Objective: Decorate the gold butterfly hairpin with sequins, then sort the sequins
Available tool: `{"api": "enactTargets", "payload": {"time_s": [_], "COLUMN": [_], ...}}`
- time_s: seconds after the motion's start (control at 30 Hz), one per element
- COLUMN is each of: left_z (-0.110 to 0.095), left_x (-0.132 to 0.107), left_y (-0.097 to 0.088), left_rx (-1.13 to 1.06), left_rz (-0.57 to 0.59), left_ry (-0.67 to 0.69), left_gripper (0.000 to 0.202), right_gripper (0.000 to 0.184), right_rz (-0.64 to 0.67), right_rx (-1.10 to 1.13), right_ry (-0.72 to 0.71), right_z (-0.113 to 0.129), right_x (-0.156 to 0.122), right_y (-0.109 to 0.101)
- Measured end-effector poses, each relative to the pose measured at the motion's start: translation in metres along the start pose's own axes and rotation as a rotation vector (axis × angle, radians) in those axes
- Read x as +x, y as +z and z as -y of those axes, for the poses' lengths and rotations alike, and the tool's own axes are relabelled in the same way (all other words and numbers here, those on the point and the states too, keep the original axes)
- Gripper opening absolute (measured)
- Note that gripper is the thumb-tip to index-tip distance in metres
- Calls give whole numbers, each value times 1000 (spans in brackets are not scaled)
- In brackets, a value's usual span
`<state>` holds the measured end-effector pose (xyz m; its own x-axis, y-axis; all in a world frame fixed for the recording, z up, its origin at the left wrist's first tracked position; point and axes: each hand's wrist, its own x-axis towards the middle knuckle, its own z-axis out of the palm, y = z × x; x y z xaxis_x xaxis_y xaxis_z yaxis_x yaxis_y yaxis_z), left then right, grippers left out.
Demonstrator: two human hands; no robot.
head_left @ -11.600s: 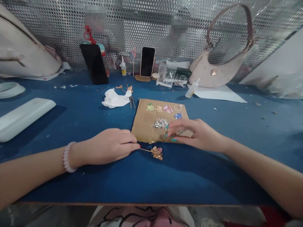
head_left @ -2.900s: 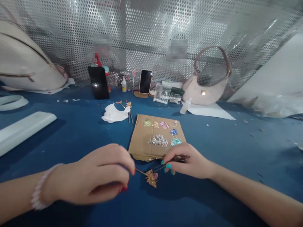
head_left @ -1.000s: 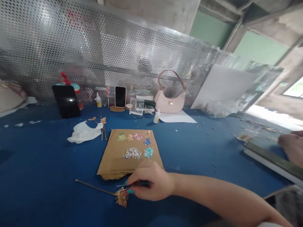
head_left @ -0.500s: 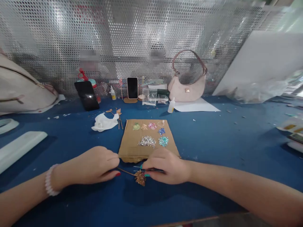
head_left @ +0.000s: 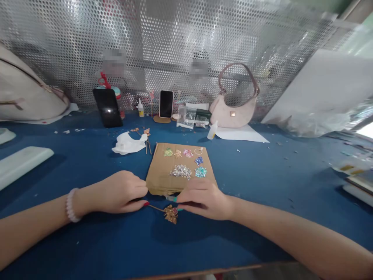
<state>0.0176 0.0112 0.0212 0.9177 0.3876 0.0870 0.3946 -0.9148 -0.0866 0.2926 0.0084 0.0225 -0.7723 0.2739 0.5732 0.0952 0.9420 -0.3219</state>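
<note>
My left hand (head_left: 124, 192) is closed, pinching the thin stem of a gold hairpin (head_left: 170, 214) between thumb and fingers. The leaf- or butterfly-shaped metal head of the hairpin points right, just above the blue table. Close to that head, my right hand (head_left: 204, 199) is closed on tweezers (head_left: 169, 198), of which only a blurred, pale part shows beyond the fingertips. A cardboard piece (head_left: 159, 177) lies just past both hands. On it are small piles of rhinestones: clear (head_left: 181, 171), turquoise (head_left: 201, 172), blue (head_left: 199, 160), pink (head_left: 188, 153), peach and green (head_left: 168, 152).
Crumpled white tissue (head_left: 128, 144) and more gold hairpins (head_left: 148, 142) lie beyond the cardboard. Farther back stand glue bottles (head_left: 212, 130), phones (head_left: 166, 104), plastic bags (head_left: 186, 116) and a pink handbag (head_left: 233, 111). A perforated metal panel (head_left: 175, 46) rises behind the table.
The view has tilted slightly. My right hand's fingers have shifted a little, and the tweezers' dark prongs, clear before, now show only as a pale blur. My left hand still grips the hairpin's stem.
</note>
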Motion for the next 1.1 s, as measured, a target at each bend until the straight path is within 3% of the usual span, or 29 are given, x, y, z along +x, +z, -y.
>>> {"api": "enactTargets", "payload": {"time_s": [0.2, 0.43, 0.53, 0.7, 0.93, 1.1], "left_z": [-1, 1, 2, 2, 2, 2], "left_x": [0, -1, 0, 1, 1, 1], "left_y": [-2, -2, -2, -3, -3, -2], "left_rx": [2, -55, -82, -100, -129, -124], "left_rz": [-33, -18, -26, -10, -31, -15], "left_ry": [14, 18, 16, 7, 1, -2], "left_gripper": [29, 30, 31, 30, 29, 30], "right_gripper": [18, 13, 13, 13, 9, 8], "right_rz": [-44, -120, -77, -6, 71, 90], "right_rx": [38, 112, 97, 106, 0, 40], "right_ry": [102, 524, 589, 536, 321, 221], "right_z": [1, -9, -12, -10, -9, -11], "right_x": [1, 0, 0, 0, 1, 4], "right_y": [-4, -13, -11, -9, -12, -12]}}
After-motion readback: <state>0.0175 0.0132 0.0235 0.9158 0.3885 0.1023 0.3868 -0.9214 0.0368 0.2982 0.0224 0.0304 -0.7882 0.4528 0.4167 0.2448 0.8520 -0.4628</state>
